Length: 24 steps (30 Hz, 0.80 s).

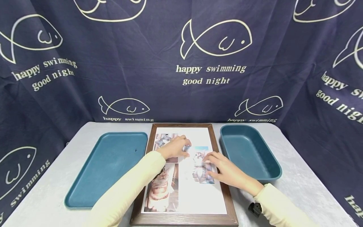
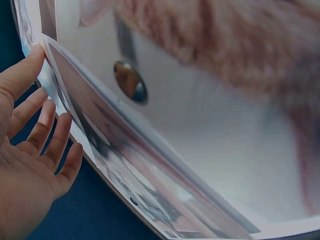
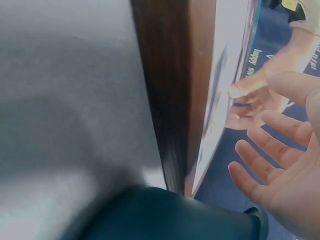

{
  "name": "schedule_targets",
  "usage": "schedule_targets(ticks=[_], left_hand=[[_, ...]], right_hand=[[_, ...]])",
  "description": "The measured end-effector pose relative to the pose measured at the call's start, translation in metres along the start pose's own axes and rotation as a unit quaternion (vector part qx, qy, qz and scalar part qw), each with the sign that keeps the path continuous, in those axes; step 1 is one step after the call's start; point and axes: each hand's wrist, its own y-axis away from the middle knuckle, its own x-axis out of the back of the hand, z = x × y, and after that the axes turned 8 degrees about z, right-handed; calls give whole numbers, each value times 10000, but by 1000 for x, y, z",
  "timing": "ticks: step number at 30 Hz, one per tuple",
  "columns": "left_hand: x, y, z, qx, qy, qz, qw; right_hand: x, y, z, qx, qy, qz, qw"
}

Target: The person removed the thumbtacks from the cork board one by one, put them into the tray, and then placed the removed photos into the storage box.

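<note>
From the head camera, the left hand pinched a small magnet on the framed board, while the right hand lay flat on a kitten photo. The left wrist view showed relaxed fingers beside photo edges. The right wrist view showed the frame's wooden edge. Pressing the photo flat and square would best steady it.

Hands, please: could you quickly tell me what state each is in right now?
Left hand: fingers curled, pinching a small magnet on the framed board.
Right hand: open, fingers flat on the kitten photo.
</note>
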Motion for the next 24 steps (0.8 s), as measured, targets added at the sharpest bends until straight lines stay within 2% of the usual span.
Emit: schedule_targets(ticks=[13,24], left_hand=[[2,2,2,-54,143,5,9999],[1,1,1,-25,145,14,9999]], right_hand=[[25,-3,8,-306,222,173,9991],[46,2,25,-383,226,250,9987]])
